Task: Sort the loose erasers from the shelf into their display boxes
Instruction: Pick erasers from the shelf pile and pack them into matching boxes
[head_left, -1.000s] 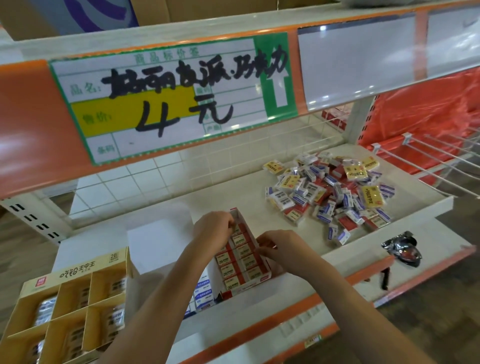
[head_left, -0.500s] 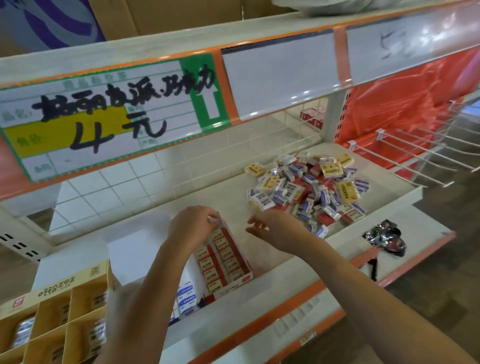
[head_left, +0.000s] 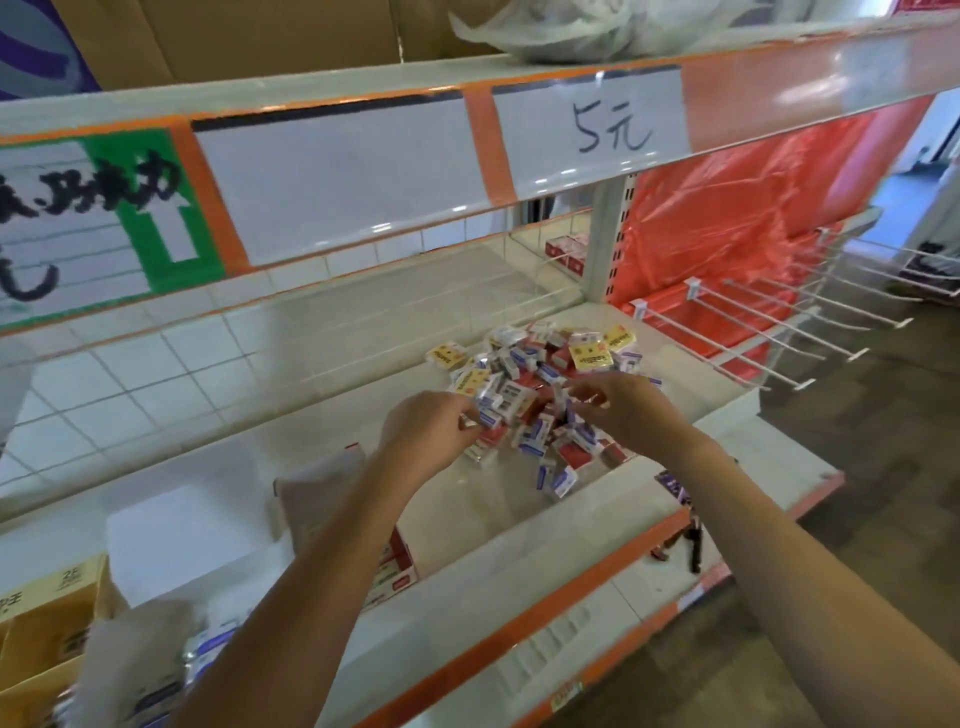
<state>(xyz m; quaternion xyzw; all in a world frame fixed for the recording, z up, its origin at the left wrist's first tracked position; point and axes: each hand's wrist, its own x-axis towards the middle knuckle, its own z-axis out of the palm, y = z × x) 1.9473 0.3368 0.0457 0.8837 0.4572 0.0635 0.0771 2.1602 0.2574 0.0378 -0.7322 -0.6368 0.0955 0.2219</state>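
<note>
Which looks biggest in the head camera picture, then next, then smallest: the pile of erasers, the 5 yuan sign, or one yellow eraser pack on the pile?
1. The 5 yuan sign and the pile of erasers look about alike, so I won't rank those two.
2. The yellow eraser pack is clearly smallest.

One camera only, riding on my head, tilted forward and down at the shelf (head_left: 467, 499) from close standing range. My left hand (head_left: 426, 431) and right hand (head_left: 631, 410) reach out from the bottom edge toward mid-frame, over the eraser pile (head_left: 540, 374). The wide lens bends the upper shelf edge (head_left: 332, 171) across the top. Floor shows at lower right. No second view to share with.
</note>
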